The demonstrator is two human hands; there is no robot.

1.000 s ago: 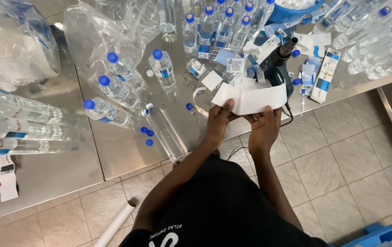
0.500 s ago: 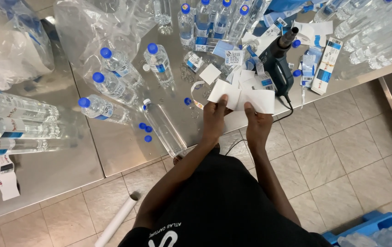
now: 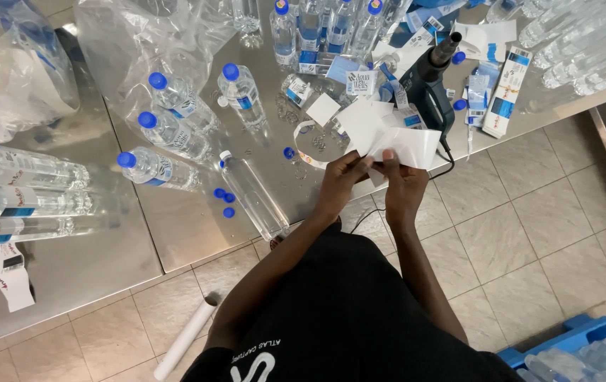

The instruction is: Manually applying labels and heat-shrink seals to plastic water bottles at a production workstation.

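Left hand [image 3: 340, 182] and right hand [image 3: 401, 185], both pinched shut on one curled white paper strip [image 3: 398, 145] held over the near edge of the steel tabletop [image 3: 175, 233]. Just behind the strip: black heat gun [image 3: 430, 85] with cord, loose white and blue labels [image 3: 487, 106], small blue caps [image 3: 224, 201]. To the left: clear capless bottle [image 3: 253, 201] lying flat, blue-capped water bottles [image 3: 168, 134], crumpled clear plastic bags [image 3: 140, 42]; white tube [image 3: 184, 338] on the tiled floor

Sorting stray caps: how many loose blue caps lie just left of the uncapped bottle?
3: two loose blue caps side by side, one just below. More caps lie elsewhere; some may be hidden.
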